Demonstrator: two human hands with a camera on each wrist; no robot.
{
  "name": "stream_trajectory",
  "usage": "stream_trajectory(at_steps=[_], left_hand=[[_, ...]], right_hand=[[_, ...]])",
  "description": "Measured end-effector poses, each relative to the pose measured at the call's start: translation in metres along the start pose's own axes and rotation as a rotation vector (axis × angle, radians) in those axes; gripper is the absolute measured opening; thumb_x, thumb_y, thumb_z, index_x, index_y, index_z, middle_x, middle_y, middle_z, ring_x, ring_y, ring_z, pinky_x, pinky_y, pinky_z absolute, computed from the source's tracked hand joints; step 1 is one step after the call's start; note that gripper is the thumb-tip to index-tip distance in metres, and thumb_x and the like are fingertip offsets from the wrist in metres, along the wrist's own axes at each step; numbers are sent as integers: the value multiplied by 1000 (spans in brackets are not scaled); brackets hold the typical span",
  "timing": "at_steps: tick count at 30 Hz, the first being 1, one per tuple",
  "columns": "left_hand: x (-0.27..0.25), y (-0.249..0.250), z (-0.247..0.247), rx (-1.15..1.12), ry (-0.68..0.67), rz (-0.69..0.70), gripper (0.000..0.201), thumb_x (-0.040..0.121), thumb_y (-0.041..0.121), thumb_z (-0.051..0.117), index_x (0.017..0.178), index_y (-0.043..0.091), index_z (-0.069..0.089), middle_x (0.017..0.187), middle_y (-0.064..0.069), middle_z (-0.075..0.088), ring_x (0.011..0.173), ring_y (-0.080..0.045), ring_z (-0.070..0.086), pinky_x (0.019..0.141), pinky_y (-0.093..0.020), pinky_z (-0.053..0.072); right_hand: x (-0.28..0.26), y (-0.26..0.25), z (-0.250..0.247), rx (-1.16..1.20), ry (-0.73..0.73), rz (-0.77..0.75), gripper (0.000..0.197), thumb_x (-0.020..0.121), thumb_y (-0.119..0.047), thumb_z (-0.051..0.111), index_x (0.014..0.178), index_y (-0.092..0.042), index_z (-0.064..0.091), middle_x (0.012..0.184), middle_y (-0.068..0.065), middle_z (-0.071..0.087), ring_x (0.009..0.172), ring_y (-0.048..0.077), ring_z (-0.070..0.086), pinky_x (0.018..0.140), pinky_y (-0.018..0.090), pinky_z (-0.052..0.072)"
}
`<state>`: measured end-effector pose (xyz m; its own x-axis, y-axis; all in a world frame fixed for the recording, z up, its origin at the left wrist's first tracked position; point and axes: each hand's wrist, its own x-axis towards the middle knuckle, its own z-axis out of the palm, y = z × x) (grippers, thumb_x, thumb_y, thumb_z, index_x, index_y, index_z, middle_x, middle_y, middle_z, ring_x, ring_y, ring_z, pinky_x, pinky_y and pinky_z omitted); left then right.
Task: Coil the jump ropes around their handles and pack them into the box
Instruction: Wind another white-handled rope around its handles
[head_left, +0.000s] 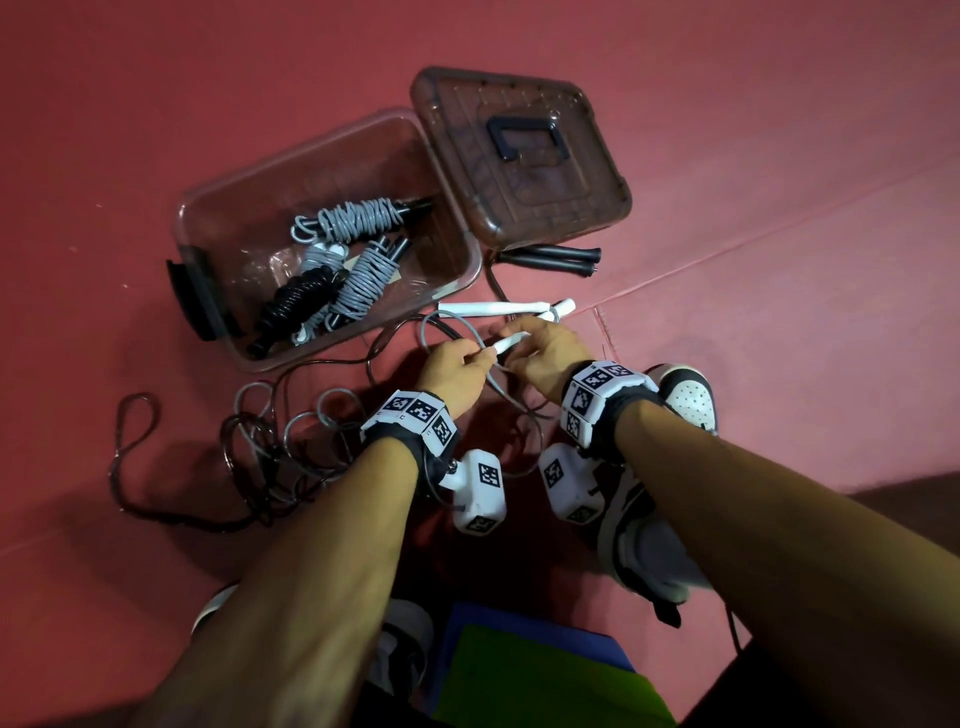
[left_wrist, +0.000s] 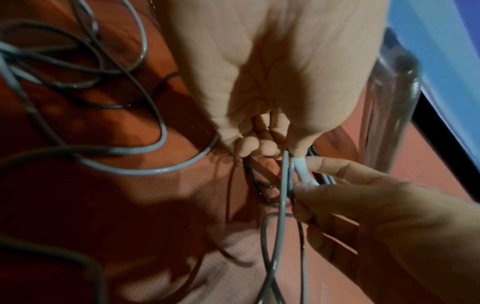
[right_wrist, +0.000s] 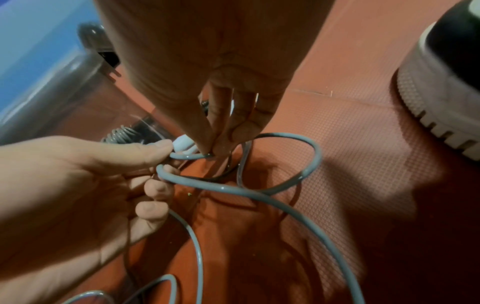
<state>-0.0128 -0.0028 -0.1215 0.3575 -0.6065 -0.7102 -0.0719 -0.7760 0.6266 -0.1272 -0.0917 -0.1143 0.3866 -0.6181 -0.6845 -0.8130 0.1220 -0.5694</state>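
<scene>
Both hands (head_left: 498, 353) pinching white handle (head_left: 511, 341), grey rope (right_wrist: 233, 190) looped below

Both forearms are bare. Each wrist wears a black strap (head_left: 618, 415) carrying white blocks (head_left: 415, 415) printed with black square codes, with a white coded camera housing (head_left: 480, 491) below. The shoes (head_left: 688, 397) are white, black and grey, with perforated toes.

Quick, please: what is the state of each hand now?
Left hand: closed, pinching the grey rope at the tip of the white handle.
Right hand: closed, gripping the white handle.
</scene>
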Motion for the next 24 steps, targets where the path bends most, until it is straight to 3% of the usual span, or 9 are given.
stream_trajectory(at_steps=[4,5,8,9,13,15,18,20,24], left_hand=[[-13,9,-13,16,37,49,36,100,25,59,66,13,53,66,-7,50,61,-21,44,59,-28,35],[-17,11,-17,23,48,58,37,100,25,59,65,15,52,64,-5,50,61,-20,44,57,-28,34],[-30,20,-27,50,72,92,35,100,27,60,67,17,54,63,-2,52,61,-19,46,58,-29,33],[-35,22,-30,56,81,105,35,100,26,60,67,17,54,63,-1,51,60,-19,46,59,-29,33],[-53,25,-44,33,114,138,31,98,26,61,70,13,59,66,-6,54,65,-22,49,67,-32,39],[-66,28,-54,16,132,153,31,98,28,61,73,10,61,66,-6,54,66,-22,49,68,-32,39],[-88,34,-73,17,156,190,33,101,26,58,72,10,58,69,-6,53,66,-20,48,66,-30,36],[-102,38,-88,38,177,216,32,101,26,57,78,3,61,72,-7,54,69,-19,49,66,-31,38],[-128,42,-116,42,200,244,31,101,27,58,74,12,55,68,-2,53,69,-20,52,69,-31,42]], right_hand=[[-16,-14,-14,-27,37,-48,28,86,-4,63,87,-32,65,78,-3,66,73,17,62,63,14,47],[-20,-18,-16,-27,19,-74,29,86,-2,63,85,-30,64,78,-2,66,72,18,62,63,15,49],[-30,-28,-16,-57,8,-117,33,83,-1,65,77,-33,62,83,11,72,76,33,68,76,38,59],[-34,-31,-16,-77,13,-129,31,83,-3,66,79,-33,63,82,10,73,77,33,69,75,37,59],[-49,-44,-23,-122,39,-216,29,85,-4,64,101,-29,64,73,-4,62,67,17,57,60,18,43],[-59,-53,-31,-161,67,-248,27,89,-7,60,103,-29,63,71,-7,59,61,10,54,52,10,37],[-72,-68,-38,-195,144,-277,24,89,-14,63,109,-25,67,82,2,66,77,24,63,69,21,44],[-79,-78,-43,-248,198,-308,29,87,-11,62,112,-24,68,96,10,70,87,31,65,74,28,48],[-90,-95,-51,-350,173,-344,33,79,-9,62,106,-26,70,105,18,66,84,34,65,76,26,45]])
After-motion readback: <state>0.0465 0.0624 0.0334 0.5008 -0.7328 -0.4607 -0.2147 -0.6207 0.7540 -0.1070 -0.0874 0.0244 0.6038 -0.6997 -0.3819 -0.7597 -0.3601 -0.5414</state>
